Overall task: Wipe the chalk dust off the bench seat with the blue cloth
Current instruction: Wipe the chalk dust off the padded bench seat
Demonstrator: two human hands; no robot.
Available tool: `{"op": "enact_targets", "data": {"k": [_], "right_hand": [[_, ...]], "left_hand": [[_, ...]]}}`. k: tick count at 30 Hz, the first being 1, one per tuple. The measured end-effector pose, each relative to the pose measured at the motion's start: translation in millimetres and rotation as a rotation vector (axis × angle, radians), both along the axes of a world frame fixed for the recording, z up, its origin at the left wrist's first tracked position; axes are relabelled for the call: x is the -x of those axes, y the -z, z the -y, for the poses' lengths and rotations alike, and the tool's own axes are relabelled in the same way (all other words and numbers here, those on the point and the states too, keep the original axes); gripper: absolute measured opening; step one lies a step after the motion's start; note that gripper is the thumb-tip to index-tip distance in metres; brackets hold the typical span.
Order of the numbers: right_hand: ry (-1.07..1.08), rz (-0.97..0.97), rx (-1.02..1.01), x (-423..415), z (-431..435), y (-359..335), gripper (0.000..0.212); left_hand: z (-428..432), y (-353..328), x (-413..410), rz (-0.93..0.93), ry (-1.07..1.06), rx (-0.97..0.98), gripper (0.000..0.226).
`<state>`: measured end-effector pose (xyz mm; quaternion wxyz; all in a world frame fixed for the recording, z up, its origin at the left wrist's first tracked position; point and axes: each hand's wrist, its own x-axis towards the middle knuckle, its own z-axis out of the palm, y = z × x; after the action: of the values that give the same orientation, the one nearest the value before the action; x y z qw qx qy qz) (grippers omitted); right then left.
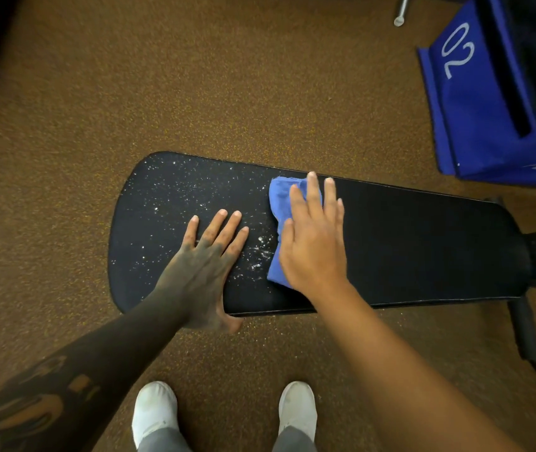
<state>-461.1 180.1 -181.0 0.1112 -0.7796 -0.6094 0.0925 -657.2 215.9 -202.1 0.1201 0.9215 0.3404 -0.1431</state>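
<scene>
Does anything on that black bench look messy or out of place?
White chalk dust speckles the left part of the bench seat, thickest beside the blue cloth under the right hand. Right of the cloth the seat looks clean. The left hand rests flat on the dusty part.

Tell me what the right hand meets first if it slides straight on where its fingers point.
Likely nothing: the right hand reaches the far edge of the bench seat, only floor beyond.

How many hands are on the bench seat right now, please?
2. The left hand lies flat on the dusty end of the seat; the right hand presses the cloth just beside it, fingers straight.
</scene>
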Motion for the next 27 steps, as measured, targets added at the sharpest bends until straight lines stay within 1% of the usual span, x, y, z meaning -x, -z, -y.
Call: {"op": "enact_targets", "data": {"k": [2,4,8,11,12,14,16,18,21,22,23,25,26,27], "right_hand": [[-0.089,0.026,0.109,-10,9,11,0.051],[-0.06,0.005,0.198,-17,9,22,0.052],[0.017,-0.01,0.188,-11,-21,29,0.06],[0.006,-0.02,0.17,-2,-33,31,0.06],[-0.028,-0.029,0.169,0,-31,31,0.06],[-0.164,-0.039,0.162,-3,-23,27,0.059],[-0.264,-0.011,0.155,-13,-22,26,0.058],[-0.207,0.003,0.142,-20,-33,27,0.056],[-0.001,-0.022,0.129,-6,-46,31,0.056],[0.005,-0.036,0.114,3,-45,32,0.057],[-0.042,-0.053,0.104,10,-41,33,0.057],[-0.217,-0.07,0.098,14,-31,33,0.055],[-0.273,-0.065,0.099,9,-29,32,0.055],[-0.28,-0.054,0.087,2,-31,32,0.054]], "left_hand": [[0,0,2,0.003,-0.009,0.005,0.148],[0,-1,4,-0.004,-0.015,0.004,0.148],[0,-2,5,-0.002,-0.025,-0.001,0.146],[0,-2,8,-0.005,-0.051,-0.008,0.148],[0,-2,9,-0.002,-0.059,-0.004,0.148],[1,-1,10,0.01,-0.076,0.002,0.15],[1,0,11,0.014,-0.081,0.004,0.151],[0,0,11,0.014,-0.083,0.006,0.151],[0,0,11,0.005,-0.081,0.015,0.15],[0,1,11,0.002,-0.085,0.015,0.15],[0,1,11,-0.002,-0.088,0.014,0.15],[1,0,11,-0.015,-0.089,0.013,0.15],[1,-1,10,-0.016,-0.09,0.013,0.15],[0,-1,10,-0.014,-0.093,0.011,0.149]]}}
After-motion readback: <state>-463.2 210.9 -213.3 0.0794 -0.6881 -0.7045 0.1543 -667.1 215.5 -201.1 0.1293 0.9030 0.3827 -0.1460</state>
